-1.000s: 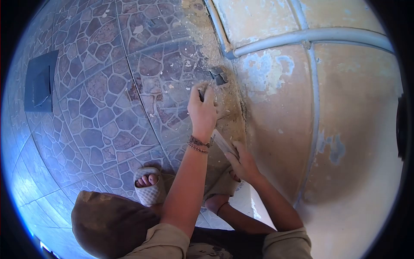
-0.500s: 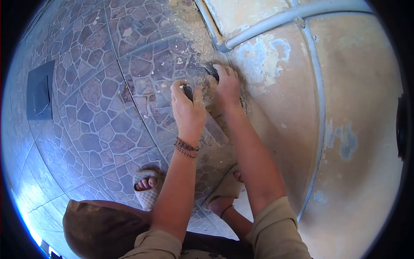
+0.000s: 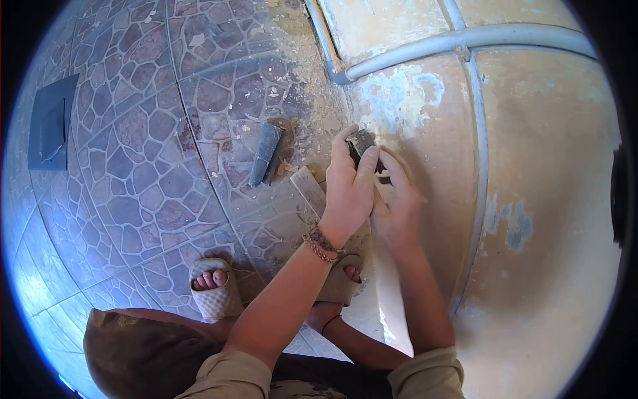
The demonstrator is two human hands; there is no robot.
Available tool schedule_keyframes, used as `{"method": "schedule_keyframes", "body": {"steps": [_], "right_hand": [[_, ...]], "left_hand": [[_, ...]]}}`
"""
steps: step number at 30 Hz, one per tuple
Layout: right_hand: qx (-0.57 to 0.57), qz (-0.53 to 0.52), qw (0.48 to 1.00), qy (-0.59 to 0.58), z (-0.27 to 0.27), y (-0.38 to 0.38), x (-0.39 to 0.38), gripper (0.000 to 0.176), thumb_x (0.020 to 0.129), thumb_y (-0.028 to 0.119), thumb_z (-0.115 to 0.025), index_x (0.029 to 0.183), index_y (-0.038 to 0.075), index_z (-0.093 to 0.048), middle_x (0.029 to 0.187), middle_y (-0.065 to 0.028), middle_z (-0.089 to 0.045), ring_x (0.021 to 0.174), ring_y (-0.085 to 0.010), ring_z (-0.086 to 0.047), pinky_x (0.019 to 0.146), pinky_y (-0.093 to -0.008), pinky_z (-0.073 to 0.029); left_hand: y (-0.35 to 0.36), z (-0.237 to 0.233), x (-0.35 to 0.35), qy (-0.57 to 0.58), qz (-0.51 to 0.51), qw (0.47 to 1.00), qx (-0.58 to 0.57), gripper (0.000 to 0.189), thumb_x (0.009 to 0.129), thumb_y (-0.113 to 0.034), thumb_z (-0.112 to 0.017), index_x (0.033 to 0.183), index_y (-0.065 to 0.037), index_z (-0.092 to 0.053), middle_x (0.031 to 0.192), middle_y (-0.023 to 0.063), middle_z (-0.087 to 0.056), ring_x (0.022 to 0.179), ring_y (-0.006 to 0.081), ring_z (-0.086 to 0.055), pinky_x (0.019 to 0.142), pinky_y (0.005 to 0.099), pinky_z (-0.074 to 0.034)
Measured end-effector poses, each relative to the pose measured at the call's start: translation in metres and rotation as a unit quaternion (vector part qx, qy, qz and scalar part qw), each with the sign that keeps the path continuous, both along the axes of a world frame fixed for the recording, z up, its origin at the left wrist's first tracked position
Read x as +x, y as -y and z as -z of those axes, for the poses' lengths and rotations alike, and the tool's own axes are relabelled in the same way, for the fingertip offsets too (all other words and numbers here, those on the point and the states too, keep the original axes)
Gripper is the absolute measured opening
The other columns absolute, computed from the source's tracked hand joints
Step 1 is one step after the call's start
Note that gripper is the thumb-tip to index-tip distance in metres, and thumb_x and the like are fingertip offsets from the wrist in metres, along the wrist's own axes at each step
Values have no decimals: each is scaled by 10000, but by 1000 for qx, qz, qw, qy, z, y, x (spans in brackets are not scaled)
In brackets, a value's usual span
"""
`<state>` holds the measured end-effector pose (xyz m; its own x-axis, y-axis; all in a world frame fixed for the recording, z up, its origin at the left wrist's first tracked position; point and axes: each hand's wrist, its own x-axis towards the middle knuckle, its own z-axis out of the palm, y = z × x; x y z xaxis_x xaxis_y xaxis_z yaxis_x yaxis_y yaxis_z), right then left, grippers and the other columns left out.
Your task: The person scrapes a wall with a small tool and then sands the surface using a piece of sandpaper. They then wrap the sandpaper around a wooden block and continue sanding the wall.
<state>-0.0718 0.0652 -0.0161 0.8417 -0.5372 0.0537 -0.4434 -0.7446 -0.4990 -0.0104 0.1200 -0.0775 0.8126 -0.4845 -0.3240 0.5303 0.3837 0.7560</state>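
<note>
Chunk [image 3: 361, 141] of dark, crusted material sits between both hands, close to the wall [image 3: 432, 173]. The left hand [image 3: 349, 189] is clamped on it, index finger curled over the far end at eleven o'clock and thumb along the near side. The right hand [image 3: 400, 209] comes in from five o'clock, its fingers curled at the chunk's lower end; whether they pinch it I cannot tell, as part is hidden.

Seen from the left hand, a bluish-grey broken piece [image 3: 267, 149] lies on the patterned floor [image 3: 156, 193] toward ten o'clock. A flat strip [image 3: 308, 188] lies at nine o'clock, nearer, partly covered by the left wrist. Loose rubble [image 3: 319, 100] runs along the foot of the wall toward eleven o'clock. A grey pipe [image 3: 425, 50] crosses the wall at one o'clock, and a thinner pipe [image 3: 483, 153] runs down it at two o'clock. Two slippered feet stand at seven and eight o'clock.
</note>
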Motion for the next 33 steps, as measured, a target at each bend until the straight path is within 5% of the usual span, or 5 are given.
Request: {"method": "schedule_keyframes", "body": {"steps": [10, 14, 23, 29, 33], "right_hand": [[-474, -52, 874, -91, -246, 16, -89, 245, 945, 143, -604, 1074, -62, -639, 1192, -236, -601, 1113, -377, -596, 928, -429, -513], [-662, -41, 746, -53, -233, 43, -105, 175, 944, 54, -602, 1056, -72, -648, 1159, -215, -636, 1079, -323, -631, 905, -386, -555], [-681, -37, 729, -60, -221, 56, -131, 268, 972, 160, -506, 1148, -27, -583, 1239, -208, -583, 1149, -344, -562, 974, -439, -472], [-158, -61, 969, -182, -27, -31, -178, 336, 970, 228, -468, 1215, 8, -539, 1297, -194, -539, 1208, -330, -502, 1011, -446, -423], [277, -82, 756, -587, 121, -139, -275, 384, 969, 273, -443, 1259, 31, -509, 1335, -185, -510, 1247, -321, -462, 1036, -451, -391]], "left_hand": [[49, 27, 47, 261, -164, 901, 305, 254, 896, -121, -623, 1107, 19, -629, 990, 181, -610, 855, 322, -635, 746, 399, -507], [77, 28, 48, 309, -126, 896, 294, 300, 897, -121, -612, 1164, 17, -607, 1013, 188, -614, 968, 365, -610, 788, 424, -507], [96, 49, 53, 403, -159, 855, 287, 205, 906, -90, -596, 1082, 15, -611, 921, 179, -619, 791, 359, -624, 688, 404, -514], [92, 57, 57, 489, -161, 795, 320, 197, 903, -94, -614, 1079, -6, -628, 855, 140, -623, 721, 315, -629, 624, 380, -509], [92, 60, 59, 517, -149, 776, 329, 239, 906, -99, -613, 1123, 2, -608, 905, 138, -622, 742, 313, -628, 632, 373, -510]]}}
